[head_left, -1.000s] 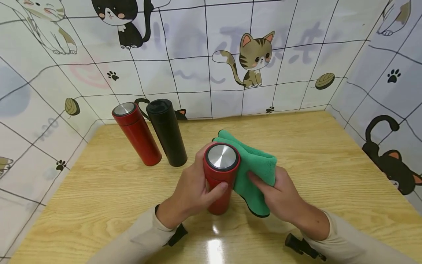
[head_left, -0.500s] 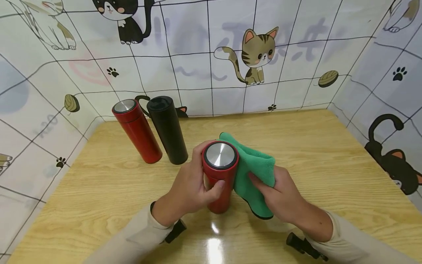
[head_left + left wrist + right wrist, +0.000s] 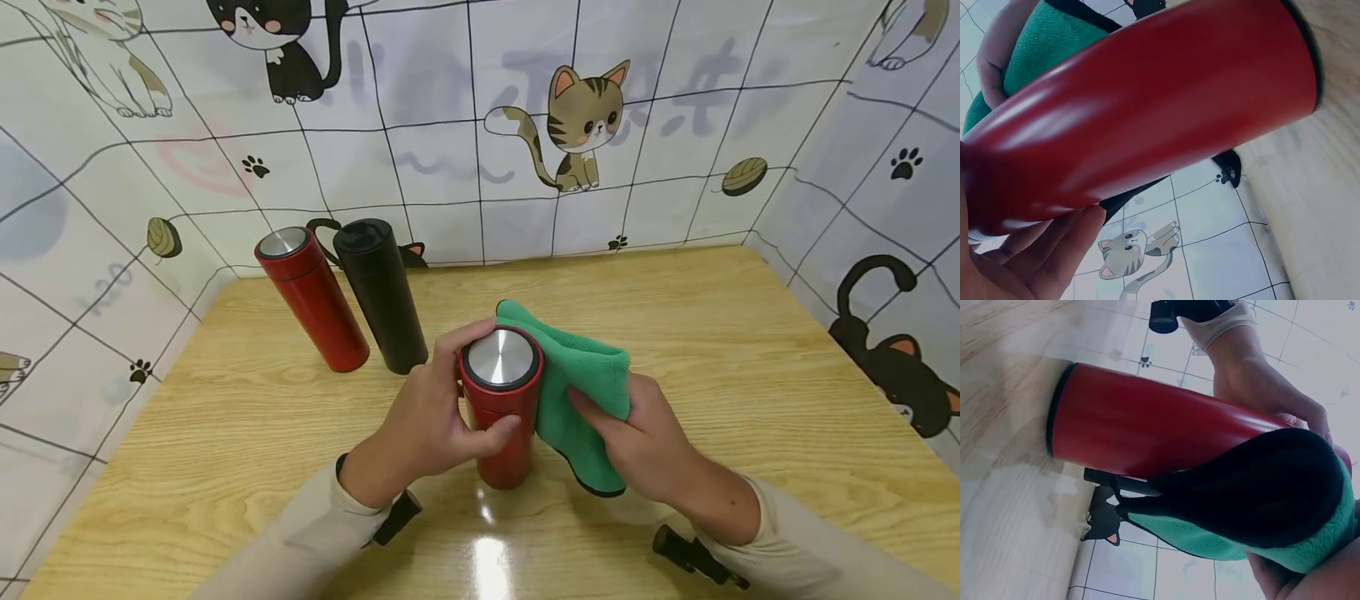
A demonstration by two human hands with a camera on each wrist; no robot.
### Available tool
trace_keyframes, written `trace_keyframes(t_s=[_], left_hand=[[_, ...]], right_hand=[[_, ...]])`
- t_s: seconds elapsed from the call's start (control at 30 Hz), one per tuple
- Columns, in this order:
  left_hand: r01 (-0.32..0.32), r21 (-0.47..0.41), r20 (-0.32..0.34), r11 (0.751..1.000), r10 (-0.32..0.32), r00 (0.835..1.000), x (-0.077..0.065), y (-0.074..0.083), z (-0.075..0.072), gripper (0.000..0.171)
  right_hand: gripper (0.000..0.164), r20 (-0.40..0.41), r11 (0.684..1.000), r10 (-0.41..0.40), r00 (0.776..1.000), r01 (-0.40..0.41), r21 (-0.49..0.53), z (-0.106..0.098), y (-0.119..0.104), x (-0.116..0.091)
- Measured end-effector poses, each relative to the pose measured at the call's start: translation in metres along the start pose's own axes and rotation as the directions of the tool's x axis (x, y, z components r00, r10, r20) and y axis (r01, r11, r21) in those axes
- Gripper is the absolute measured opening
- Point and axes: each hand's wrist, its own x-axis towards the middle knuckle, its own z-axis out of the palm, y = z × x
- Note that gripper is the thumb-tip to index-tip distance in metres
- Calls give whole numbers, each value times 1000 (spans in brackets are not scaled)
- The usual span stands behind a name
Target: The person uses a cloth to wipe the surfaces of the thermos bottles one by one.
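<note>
My left hand holds a red thermos bottle with a silver-topped lid near its upper part, thumb across the front and fingers round the far side. The bottle stands nearly upright, its base at or just above the tabletop; I cannot tell which. My right hand grips a folded green cloth with black edging, thumb on the near face. That cloth lies against the bottle's right side. In the right wrist view the cloth's dark inner side shows beside the red bottle. The left fingers curve under the bottle in the left wrist view.
Another red thermos bottle and a black one stand side by side at the back left of the wooden table. Behind them rises a white wall covering with cat drawings. More of it flanks the table on both sides.
My left fingers have shifted slightly on the bottle's upper part, with one now reaching toward the lid's rim. The cloth stays at the bottle's right side, and the standing bottles keep their places.
</note>
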Motion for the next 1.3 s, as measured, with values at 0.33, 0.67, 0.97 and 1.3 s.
trace_keyframes(t_s=[0.33,0.67,0.97,1.3], left_hand=[[9,26,-37,1000,-8,999,1,3,-1,82],[15,80,-62,997,-10,998,1,3,0,85],[34,113,-64,993,-27,998,0,5,0,86],[39,113,-72,993,-31,997,0,6,0,85]], right_hand=[[36,39,996,45,998,-42,-73,1,1,1],[38,65,997,51,997,-46,-69,0,5,2],[42,-44,997,-70,997,68,-47,0,3,0],[38,-27,997,-3,1000,1,-78,1,5,1]])
